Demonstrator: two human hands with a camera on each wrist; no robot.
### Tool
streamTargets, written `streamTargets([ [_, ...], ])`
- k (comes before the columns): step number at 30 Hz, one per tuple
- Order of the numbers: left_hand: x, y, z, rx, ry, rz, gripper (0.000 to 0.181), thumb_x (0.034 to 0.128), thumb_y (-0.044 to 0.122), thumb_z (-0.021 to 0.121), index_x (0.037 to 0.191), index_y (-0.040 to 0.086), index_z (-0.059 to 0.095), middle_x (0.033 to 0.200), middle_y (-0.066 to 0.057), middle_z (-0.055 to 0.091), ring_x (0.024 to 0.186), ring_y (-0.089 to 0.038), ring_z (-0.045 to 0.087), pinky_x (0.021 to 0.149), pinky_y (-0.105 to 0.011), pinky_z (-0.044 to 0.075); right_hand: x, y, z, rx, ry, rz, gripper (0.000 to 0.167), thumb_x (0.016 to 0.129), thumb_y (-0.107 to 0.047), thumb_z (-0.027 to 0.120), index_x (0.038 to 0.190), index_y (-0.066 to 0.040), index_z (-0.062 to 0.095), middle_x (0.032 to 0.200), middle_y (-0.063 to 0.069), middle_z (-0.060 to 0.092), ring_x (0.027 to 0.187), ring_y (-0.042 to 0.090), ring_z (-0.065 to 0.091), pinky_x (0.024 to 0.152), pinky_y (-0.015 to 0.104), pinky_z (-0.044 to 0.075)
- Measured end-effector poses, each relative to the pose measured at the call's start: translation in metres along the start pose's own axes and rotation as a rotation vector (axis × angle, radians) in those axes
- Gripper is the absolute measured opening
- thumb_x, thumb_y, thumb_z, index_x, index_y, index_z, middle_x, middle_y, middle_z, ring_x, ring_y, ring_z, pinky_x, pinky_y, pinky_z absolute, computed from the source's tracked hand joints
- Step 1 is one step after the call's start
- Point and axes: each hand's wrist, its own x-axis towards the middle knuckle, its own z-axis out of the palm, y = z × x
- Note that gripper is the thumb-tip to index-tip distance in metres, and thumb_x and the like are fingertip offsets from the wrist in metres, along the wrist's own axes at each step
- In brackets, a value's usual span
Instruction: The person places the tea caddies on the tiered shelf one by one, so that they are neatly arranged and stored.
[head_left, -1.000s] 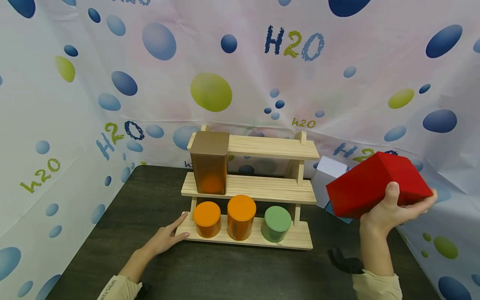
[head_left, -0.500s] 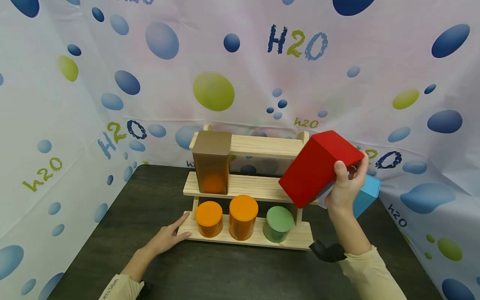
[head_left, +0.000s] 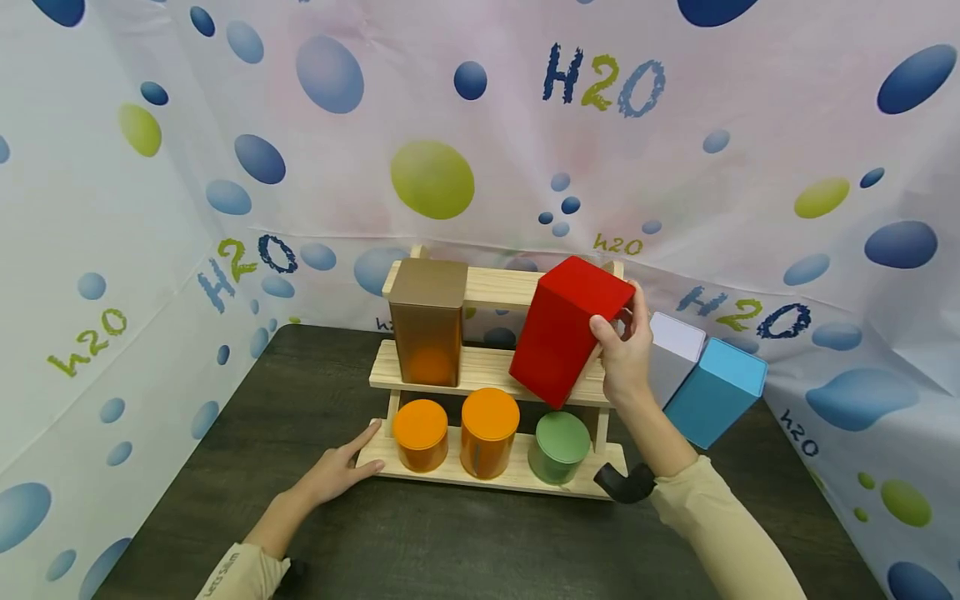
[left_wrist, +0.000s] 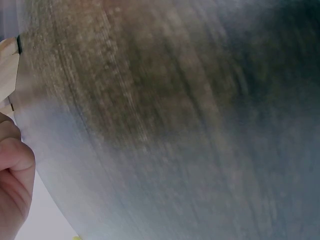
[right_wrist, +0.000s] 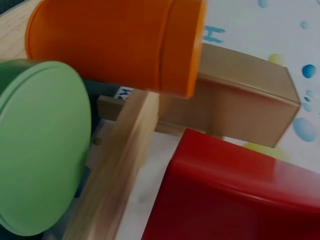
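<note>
A red box (head_left: 566, 329) hangs tilted at the right part of the wooden rack's (head_left: 487, 367) middle shelf. My right hand (head_left: 628, 367) grips it from the right, its thumb on the near side. Whether the box touches the shelf cannot be told. My left hand (head_left: 330, 477) rests at the left end of the bottom shelf, with thumb and forefinger spread around its corner; the other fingers are mostly hidden. A brown box (head_left: 429, 325) stands upright on the middle shelf's left. On the bottom shelf are two orange canisters (head_left: 491, 433) (head_left: 422, 435) and a green canister (head_left: 560, 447).
To the right of the rack, a white box (head_left: 673, 354) and a blue box (head_left: 716, 392) stand side by side on the dark table (head_left: 450, 542). A patterned sheet (head_left: 480, 125) hangs behind and along both sides. In the left wrist view, the tabletop is blurred.
My right hand has carried the red box leftward from beside the rack to the middle shelf and turned it more upright. My left hand has stayed at the rack's corner.
</note>
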Motion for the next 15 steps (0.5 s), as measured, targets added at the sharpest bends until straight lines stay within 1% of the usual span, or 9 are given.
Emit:
streamTargets([
  [1, 0.0, 0.0, 0.0, 0.001, 0.003, 0.003, 0.073, 0.088, 0.04, 0.057, 0.146, 0.011, 0.023, 0.053, 0.004, 0.036, 0.048, -0.009, 0.028, 0.057, -0.03, 0.035, 0.001, 0.002, 0.001, 0.0, -0.016, 0.009, 0.059, 0.076, -0.01, 0.057, 0.132, -0.009, 0.039, 0.111, 0.004, 0.047, 0.097, 0.017, 0.043, 0.071, 0.02, 0.045],
  [2, 0.0, 0.0, 0.0, -0.006, 0.001, 0.0, 0.073, 0.0881, 0.04, 0.057, 0.146, 0.012, 0.022, 0.051, 0.004, 0.033, 0.046, -0.01, 0.025, 0.056, -0.029, 0.033, 0.002, 0.005, 0.002, -0.001, -0.029, 0.013, 0.057, 0.076, -0.01, 0.057, 0.13, -0.009, 0.04, 0.11, 0.004, 0.048, 0.097, 0.017, 0.044, 0.069, 0.02, 0.046],
  [5, 0.0, 0.0, 0.0, -0.006, 0.004, 0.002, 0.073, 0.0882, 0.039, 0.057, 0.146, 0.013, 0.022, 0.05, 0.005, 0.033, 0.045, -0.009, 0.024, 0.055, -0.028, 0.032, 0.004, 0.012, 0.004, -0.001, -0.057, 0.02, 0.049, 0.076, -0.01, 0.058, 0.124, -0.009, 0.045, 0.107, 0.004, 0.049, 0.095, 0.017, 0.046, 0.068, 0.02, 0.046],
  [8, 0.0, 0.0, 0.0, -0.003, 0.002, 0.007, 0.073, 0.0885, 0.039, 0.057, 0.146, 0.012, 0.022, 0.05, 0.005, 0.032, 0.045, -0.009, 0.024, 0.054, -0.028, 0.031, 0.007, 0.02, 0.003, 0.008, -0.089, 0.022, 0.049, 0.078, -0.011, 0.06, 0.125, -0.01, 0.045, 0.109, 0.004, 0.05, 0.096, 0.017, 0.048, 0.071, 0.021, 0.048],
  [9, 0.0, 0.0, -0.001, -0.003, 0.002, 0.006, 0.073, 0.0885, 0.04, 0.057, 0.146, 0.012, 0.022, 0.05, 0.005, 0.032, 0.045, -0.009, 0.024, 0.053, -0.027, 0.031, 0.007, 0.022, 0.003, 0.009, -0.101, 0.023, 0.052, 0.078, -0.011, 0.06, 0.127, -0.009, 0.044, 0.111, 0.004, 0.05, 0.097, 0.017, 0.048, 0.073, 0.021, 0.048],
  [11, -0.001, 0.001, -0.001, -0.005, 0.003, 0.01, 0.073, 0.0885, 0.039, 0.057, 0.146, 0.011, 0.022, 0.051, 0.005, 0.032, 0.045, -0.008, 0.024, 0.051, -0.027, 0.029, 0.008, 0.026, 0.003, 0.015, -0.132, 0.029, 0.06, 0.078, -0.012, 0.06, 0.134, -0.005, 0.038, 0.113, 0.004, 0.049, 0.099, 0.018, 0.049, 0.074, 0.022, 0.049],
  [13, -0.001, 0.002, -0.001, -0.009, 0.005, 0.017, 0.073, 0.0884, 0.039, 0.057, 0.146, 0.01, 0.023, 0.051, 0.005, 0.032, 0.045, -0.008, 0.024, 0.05, -0.027, 0.028, 0.007, 0.029, 0.002, 0.023, -0.151, 0.05, 0.07, 0.078, -0.011, 0.061, 0.141, -0.004, 0.029, 0.116, 0.004, 0.048, 0.101, 0.017, 0.048, 0.074, 0.021, 0.048],
  [15, -0.002, 0.002, -0.002, -0.015, 0.01, 0.02, 0.072, 0.0881, 0.038, 0.058, 0.145, 0.01, 0.023, 0.051, 0.005, 0.032, 0.045, -0.008, 0.024, 0.049, -0.026, 0.027, 0.006, 0.03, 0.003, 0.011, -0.177, 0.077, 0.078, 0.078, -0.009, 0.06, 0.145, -0.003, 0.018, 0.119, 0.004, 0.045, 0.106, 0.016, 0.047, 0.078, 0.02, 0.047],
])
